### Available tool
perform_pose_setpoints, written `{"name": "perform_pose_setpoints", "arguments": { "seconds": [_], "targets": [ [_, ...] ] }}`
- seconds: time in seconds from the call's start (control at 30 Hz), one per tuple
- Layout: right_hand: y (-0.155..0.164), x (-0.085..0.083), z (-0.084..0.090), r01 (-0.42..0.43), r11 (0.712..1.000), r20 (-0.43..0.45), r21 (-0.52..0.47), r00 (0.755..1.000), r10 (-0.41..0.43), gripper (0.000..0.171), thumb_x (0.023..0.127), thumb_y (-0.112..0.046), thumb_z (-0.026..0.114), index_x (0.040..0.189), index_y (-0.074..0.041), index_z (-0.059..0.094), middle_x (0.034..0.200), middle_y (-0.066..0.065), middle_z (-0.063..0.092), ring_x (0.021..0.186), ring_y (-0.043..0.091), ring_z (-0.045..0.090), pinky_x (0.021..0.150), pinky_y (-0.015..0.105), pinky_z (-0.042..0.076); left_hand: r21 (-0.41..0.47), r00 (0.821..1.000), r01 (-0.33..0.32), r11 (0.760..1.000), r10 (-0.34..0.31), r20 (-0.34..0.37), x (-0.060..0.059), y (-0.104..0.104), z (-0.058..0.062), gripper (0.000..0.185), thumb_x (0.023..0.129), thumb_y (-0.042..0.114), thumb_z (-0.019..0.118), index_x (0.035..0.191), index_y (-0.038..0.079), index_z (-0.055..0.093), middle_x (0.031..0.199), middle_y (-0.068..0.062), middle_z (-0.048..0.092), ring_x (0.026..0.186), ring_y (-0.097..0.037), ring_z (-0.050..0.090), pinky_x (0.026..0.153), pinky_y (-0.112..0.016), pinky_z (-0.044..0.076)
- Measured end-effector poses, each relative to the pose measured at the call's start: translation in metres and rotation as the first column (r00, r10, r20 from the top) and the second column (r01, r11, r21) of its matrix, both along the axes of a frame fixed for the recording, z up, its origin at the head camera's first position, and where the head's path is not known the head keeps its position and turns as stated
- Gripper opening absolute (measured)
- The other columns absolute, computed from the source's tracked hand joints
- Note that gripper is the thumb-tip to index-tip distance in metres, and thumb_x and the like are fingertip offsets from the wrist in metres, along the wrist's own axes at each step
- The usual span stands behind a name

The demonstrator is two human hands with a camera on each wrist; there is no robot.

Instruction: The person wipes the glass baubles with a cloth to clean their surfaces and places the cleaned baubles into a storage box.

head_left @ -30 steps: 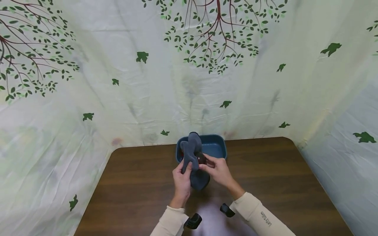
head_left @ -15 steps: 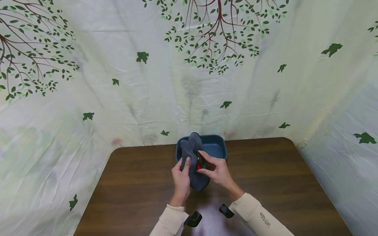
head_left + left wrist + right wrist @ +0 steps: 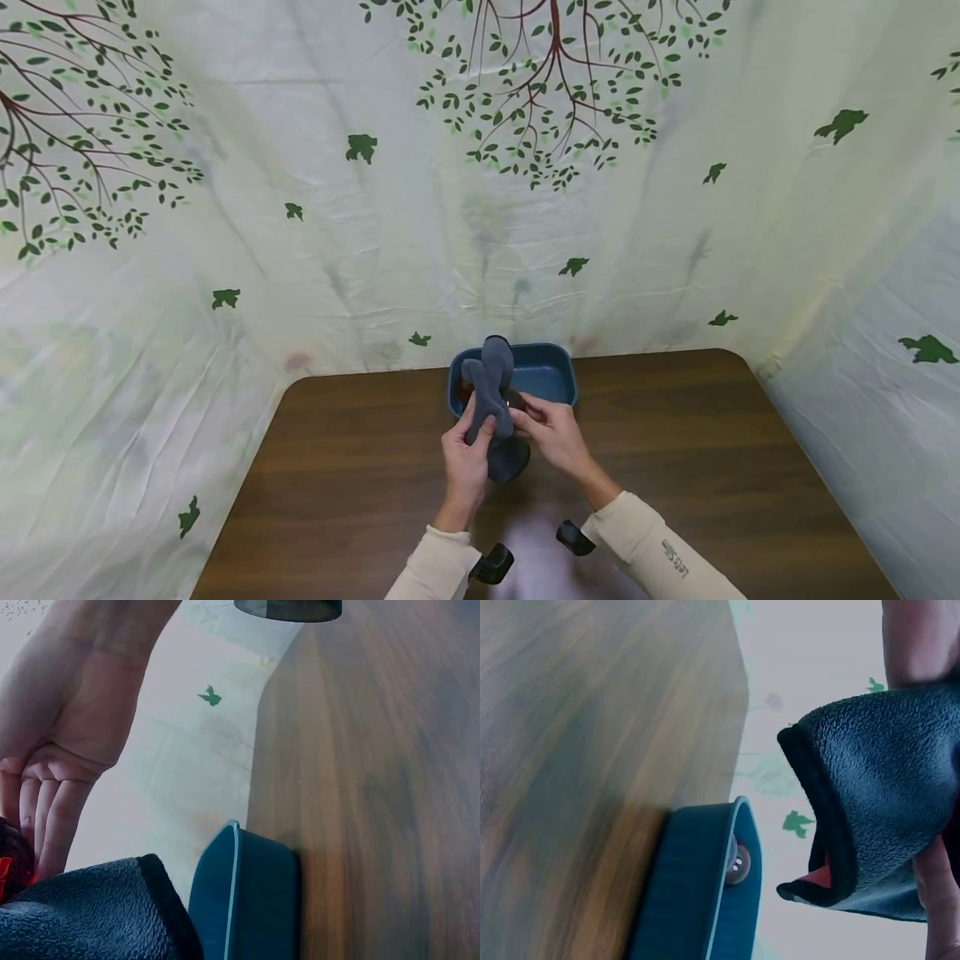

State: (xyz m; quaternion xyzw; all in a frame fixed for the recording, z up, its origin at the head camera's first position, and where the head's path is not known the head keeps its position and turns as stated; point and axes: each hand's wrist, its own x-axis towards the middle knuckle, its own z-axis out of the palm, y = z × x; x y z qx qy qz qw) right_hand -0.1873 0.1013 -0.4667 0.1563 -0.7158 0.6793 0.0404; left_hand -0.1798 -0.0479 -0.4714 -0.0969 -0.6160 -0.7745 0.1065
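Left hand: the left hand (image 3: 465,462) grips the grey cloth (image 3: 491,400), fingers curled round it.
Right hand: the right hand (image 3: 555,437) pinches the cloth's right side.
Cloth: held above the desk (image 3: 337,467), just near of the blue tub (image 3: 551,375).

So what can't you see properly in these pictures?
- Red thing inside the grey cloth: head and both wrist views show only slivers; the cloth hides the rest.
- Blue tub: the cloth and both hands cover its near part in the head view.
- Round thing peeking over the tub rim: right wrist view, too little showing.
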Motion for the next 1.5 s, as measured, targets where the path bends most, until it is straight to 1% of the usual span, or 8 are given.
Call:
{"name": "perform_pose_setpoints", "arguments": {
  "seconds": [0.23,0.53,0.7,0.83,0.97,1.13,1.37,1.5],
  "targets": [
    [0.0,0.0,-0.003,0.014,1.0,-0.12,0.014,0.993,-0.013,0.046,0.089,0.003,0.064,0.132,0.013,0.049,0.118,0.032,0.06,0.101,0.036,0.064,0.08,0.037,0.055,0.024,1.0,-0.013,1.0,0.013,0.024,-0.001,0.001,0.003,0.043,0.093,0.007,0.062,0.133,-0.006,0.052,0.134,-0.017,0.055,0.123,-0.021,0.054,0.097,-0.027,0.046],
    [-0.002,0.007,0.021,-0.011,0.999,-0.38,0.046,0.925,0.028,0.056,0.071,0.017,0.074,0.123,0.019,0.053,0.127,0.035,0.052,0.122,0.038,0.05,0.092,0.029,0.048,0.136,0.981,-0.048,0.99,0.021,0.194,-0.004,0.003,0.008,0.04,0.097,0.019,0.058,0.125,-0.01,0.058,0.111,-0.013,0.067,0.097,-0.014,0.064,0.084,-0.027,0.053],
    [-0.003,0.009,0.015,0.071,0.995,-0.322,0.071,0.946,-0.044,0.054,0.073,0.013,0.075,0.123,0.017,0.055,0.121,0.034,0.057,0.109,0.041,0.059,0.083,0.037,0.053,0.128,0.987,0.011,0.992,-0.031,0.155,-0.003,0.002,0.002,0.039,0.097,0.01,0.058,0.129,-0.011,0.054,0.121,-0.017,0.064,0.105,-0.015,0.062,0.087,-0.026,0.052],
    [-0.005,0.005,0.004,0.095,0.995,-0.122,0.0,0.988,-0.094,0.043,0.087,0.002,0.066,0.127,0.013,0.055,0.115,0.031,0.062,0.1,0.035,0.065,0.077,0.037,0.055,0.044,0.996,0.065,0.997,-0.067,0.054,-0.002,0.0,0.001,0.047,0.094,0.007,0.061,0.137,-0.004,0.048,0.139,-0.015,0.05,0.127,-0.021,0.05,0.098,-0.028,0.045],
    [-0.006,0.003,0.002,0.097,0.993,0.028,-0.063,0.995,-0.095,0.038,0.095,-0.008,0.06,0.128,0.011,0.055,0.113,0.028,0.064,0.096,0.031,0.067,0.075,0.033,0.056,-0.018,0.997,0.075,0.997,-0.075,0.004,-0.002,-0.002,0.001,0.05,0.092,0.006,0.063,0.139,-0.001,0.047,0.143,-0.013,0.044,0.135,-0.028,0.039,0.105,-0.033,0.039],
    [-0.005,0.005,0.006,0.079,0.996,-0.038,-0.03,0.996,-0.08,0.045,0.088,0.002,0.066,0.129,0.012,0.053,0.121,0.031,0.059,0.106,0.037,0.061,0.082,0.04,0.053,0.0,0.999,0.035,0.999,-0.035,0.038,-0.005,-0.002,0.001,0.044,0.094,0.007,0.061,0.135,-0.004,0.051,0.135,-0.016,0.054,0.124,-0.023,0.052,0.099,-0.031,0.045],
    [-0.002,0.004,0.003,-0.002,1.0,-0.291,-0.003,0.957,0.001,0.06,0.073,0.014,0.074,0.129,0.014,0.051,0.133,0.034,0.048,0.121,0.043,0.05,0.091,0.041,0.048,0.125,0.977,-0.029,0.992,0.002,0.211,-0.008,0.003,0.001,0.039,0.098,0.018,0.058,0.124,-0.011,0.058,0.109,-0.012,0.067,0.096,-0.014,0.064,0.084,-0.027,0.053],
    [-0.002,0.006,0.006,0.018,1.0,-0.214,-0.025,0.976,-0.023,0.057,0.077,0.01,0.073,0.13,0.013,0.051,0.126,0.034,0.054,0.113,0.041,0.056,0.087,0.042,0.051,0.114,0.984,-0.012,0.993,-0.009,0.18,-0.006,0.004,0.001,0.04,0.096,0.015,0.06,0.127,-0.01,0.056,0.116,-0.015,0.066,0.101,-0.014,0.063,0.085,-0.026,0.053]
  ]
}}
